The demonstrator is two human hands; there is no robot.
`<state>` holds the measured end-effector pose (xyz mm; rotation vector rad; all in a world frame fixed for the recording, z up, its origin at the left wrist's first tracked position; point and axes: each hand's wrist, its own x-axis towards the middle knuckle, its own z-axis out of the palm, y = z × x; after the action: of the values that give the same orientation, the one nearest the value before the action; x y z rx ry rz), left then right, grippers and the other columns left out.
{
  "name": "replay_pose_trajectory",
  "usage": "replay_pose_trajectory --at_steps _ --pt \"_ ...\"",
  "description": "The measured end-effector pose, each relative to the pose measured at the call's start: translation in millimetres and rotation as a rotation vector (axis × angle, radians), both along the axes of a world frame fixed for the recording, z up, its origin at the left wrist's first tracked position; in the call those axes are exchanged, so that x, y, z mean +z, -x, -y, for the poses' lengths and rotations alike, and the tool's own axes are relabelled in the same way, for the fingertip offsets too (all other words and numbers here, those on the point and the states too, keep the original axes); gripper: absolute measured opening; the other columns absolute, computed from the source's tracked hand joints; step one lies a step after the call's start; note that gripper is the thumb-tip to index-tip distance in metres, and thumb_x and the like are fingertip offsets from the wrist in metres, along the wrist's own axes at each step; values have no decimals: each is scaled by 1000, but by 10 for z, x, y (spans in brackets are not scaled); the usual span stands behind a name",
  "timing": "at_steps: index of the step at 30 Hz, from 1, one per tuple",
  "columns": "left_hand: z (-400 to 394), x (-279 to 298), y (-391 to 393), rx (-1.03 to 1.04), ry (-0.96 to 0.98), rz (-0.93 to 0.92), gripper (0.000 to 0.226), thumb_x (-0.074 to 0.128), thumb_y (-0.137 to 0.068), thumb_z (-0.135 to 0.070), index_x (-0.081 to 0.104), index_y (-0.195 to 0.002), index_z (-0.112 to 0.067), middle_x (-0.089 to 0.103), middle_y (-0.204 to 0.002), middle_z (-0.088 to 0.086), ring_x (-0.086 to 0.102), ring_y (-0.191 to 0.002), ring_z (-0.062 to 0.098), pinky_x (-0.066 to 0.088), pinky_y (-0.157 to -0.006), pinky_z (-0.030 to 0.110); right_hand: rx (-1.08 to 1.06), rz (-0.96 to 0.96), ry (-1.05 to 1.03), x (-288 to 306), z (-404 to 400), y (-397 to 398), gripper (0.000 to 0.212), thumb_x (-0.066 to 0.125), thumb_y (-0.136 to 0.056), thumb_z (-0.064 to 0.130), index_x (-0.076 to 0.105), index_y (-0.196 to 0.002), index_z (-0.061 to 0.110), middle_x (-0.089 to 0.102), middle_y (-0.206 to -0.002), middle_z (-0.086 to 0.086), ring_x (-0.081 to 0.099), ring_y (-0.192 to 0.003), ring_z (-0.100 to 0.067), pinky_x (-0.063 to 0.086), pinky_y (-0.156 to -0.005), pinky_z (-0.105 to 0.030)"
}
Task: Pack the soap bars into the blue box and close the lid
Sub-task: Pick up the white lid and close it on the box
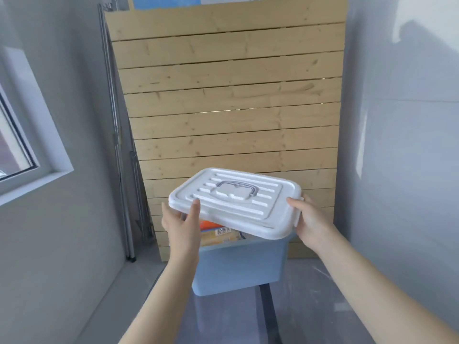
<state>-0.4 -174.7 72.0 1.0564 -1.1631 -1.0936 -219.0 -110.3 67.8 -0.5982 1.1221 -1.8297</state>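
Soap bars (218, 234) mostly hidden under white lid (236, 199); left hand (182, 219), right hand (310, 217) grip its ends.

Lid (236, 202) above box (238, 266), soap bars (218, 233) inside

Slatted wood and grey walls

A pale wooden slatted panel (228, 100) stood upright against the back wall, with thin metal poles (119, 135) leaning just to its left. A white-framed window (29, 135) was set in the grey left wall (62, 244), and a glossy grey table (310, 306) lay below.
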Motion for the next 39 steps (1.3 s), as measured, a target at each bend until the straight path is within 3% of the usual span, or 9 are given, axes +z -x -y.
replay_pose_trajectory --at_steps 3,5,7,15,24,30,34,36,39 --pt "362 22 -272 95 -102 146 65 54 -89 -43 31 -143 -16 37 -146 6 43 -129 23 36 -105 40 88 -88 -72 16 144 150 32 45 -91 4 52 -121 10 64 -101 -9 59 -95 -26 46 -74 -35" --pt "535 23 -389 45 -93 214 24 53 -87 -41 57 -90 -18 55 -89 1 52 -82 22 41 -73 32 146 -149 -118 43 234 237 35 44 -91 5 52 -125 12 64 -109 -11 60 -95 -27 46 -73 -34" --pt "654 -6 -453 7 -101 325 28 54 -83 -38 41 -70 -17 37 -69 4 35 -68 21 26 -62 31 163 -230 -159 67 347 319 35 43 -92 8 54 -125 15 66 -109 -9 62 -93 -26 47 -74 -33" --pt "786 -267 -513 10 -199 495 27 57 -80 -37 47 -68 -15 41 -71 5 37 -66 19 30 -65 30 67 -571 -336 -161 673 407 47 49 -95 18 40 -140 13 42 -146 -1 44 -129 -19 33 -110 -35" --pt "780 -425 -444 39 -204 597 50 56 -84 -30 17 -54 -21 20 -52 -4 18 -52 19 13 -51 28 113 -734 -417 -282 644 395 47 50 -95 23 41 -141 21 43 -145 -3 41 -132 -19 29 -104 -28" --pt "880 -527 -461 -108 -369 329 20 55 -89 -34 58 -84 -15 60 -80 4 51 -62 24 35 -51 25 119 -690 -420 -378 688 432 46 47 -96 31 38 -141 30 32 -152 4 28 -141 -17 21 -112 -32" --pt "898 -594 -496 -145 -522 223 29 61 -83 -46 65 -95 -20 72 -91 0 68 -82 22 56 -74 36 150 -591 -622 -424 704 459 63 46 -88 56 33 -143 30 33 -152 3 34 -138 -21 27 -114 -41" --pt "916 -602 -506 -160 -538 229 32 63 -82 -47 66 -97 -19 73 -92 2 68 -87 26 55 -86 40 148 -561 -710 -448 722 475 70 47 -82 65 41 -139 24 41 -148 -1 42 -133 -23 32 -112 -43" --pt "910 -577 -504 -153 -493 254 32 60 -83 -47 64 -93 -18 70 -89 1 62 -78 24 50 -75 33 112 -556 -737 -452 735 474 75 49 -80 66 43 -137 19 42 -147 -3 43 -132 -24 34 -109 -38"
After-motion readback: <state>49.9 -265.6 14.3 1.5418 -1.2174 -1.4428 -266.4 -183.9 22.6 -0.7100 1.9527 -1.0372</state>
